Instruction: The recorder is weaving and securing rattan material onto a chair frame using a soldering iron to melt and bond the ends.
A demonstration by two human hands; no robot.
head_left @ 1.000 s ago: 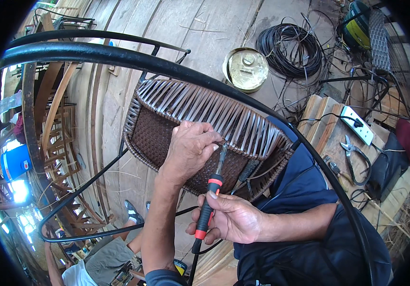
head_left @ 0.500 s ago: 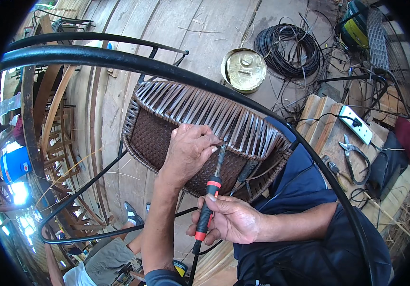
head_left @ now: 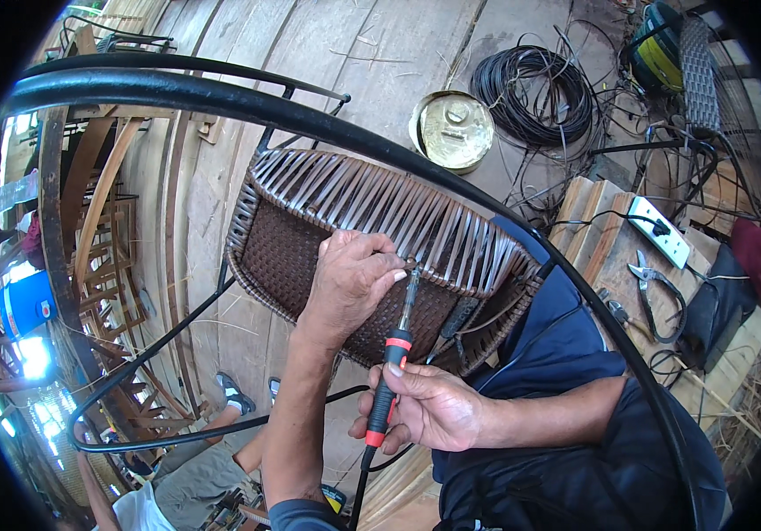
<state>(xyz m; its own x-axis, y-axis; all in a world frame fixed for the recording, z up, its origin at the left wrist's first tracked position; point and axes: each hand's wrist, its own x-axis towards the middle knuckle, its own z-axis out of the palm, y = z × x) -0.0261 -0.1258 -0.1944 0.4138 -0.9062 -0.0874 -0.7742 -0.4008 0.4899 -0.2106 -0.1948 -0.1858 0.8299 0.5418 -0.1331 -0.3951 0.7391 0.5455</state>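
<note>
My right hand (head_left: 429, 409) is wrapped round the black and red handle of a soldering iron (head_left: 383, 409), whose cord runs down to the lower edge. Its metal tip points up and meets the edge of a dark brown woven seat (head_left: 283, 265), where shiny strips (head_left: 380, 208) wrap the rim. Just left of the tip, my left hand (head_left: 345, 283) is closed in a pinch at this edge; what its fingertips hold is too small to make out. A black metal frame (head_left: 221, 106) curves around the weaving.
On the plank floor lie a round tin (head_left: 455, 133) and a coil of black cord (head_left: 535, 93). To the right are a white power strip (head_left: 659, 232), pruning shears (head_left: 656, 296) and wooden blocks (head_left: 584, 217). Another person's legs (head_left: 212, 469) show at lower left, near a blue cooler (head_left: 28, 305).
Both hands stay nearly in place, with the iron's tip still at the woven edge. The other person's foot at lower left has shifted slightly.
</note>
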